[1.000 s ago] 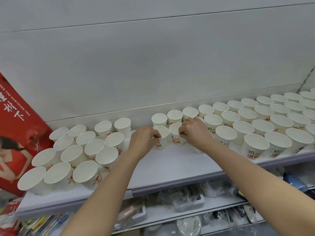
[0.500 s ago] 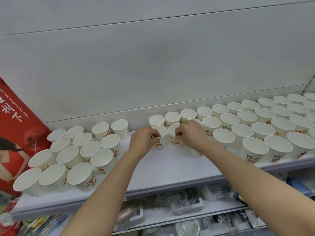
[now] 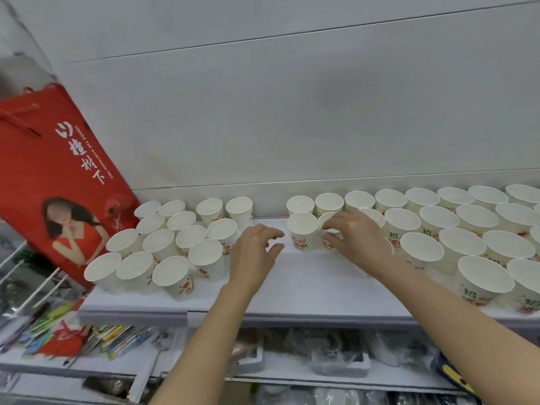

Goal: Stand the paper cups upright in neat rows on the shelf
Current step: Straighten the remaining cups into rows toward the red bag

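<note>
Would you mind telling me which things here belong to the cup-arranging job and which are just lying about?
Job: paper cups, shelf, left hand, right hand on a cup.
Lying about: red bag, packets and trays on the lower shelf.

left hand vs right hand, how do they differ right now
The left hand holds nothing, its fingers loosely curled beside a cup; the right hand pinches a second cup between fingers and thumb. The left hand hovers over bare shelf in the gap between the cup groups; the right hand sits among the right-hand rows. Both reach in from below, palms down.
</note>
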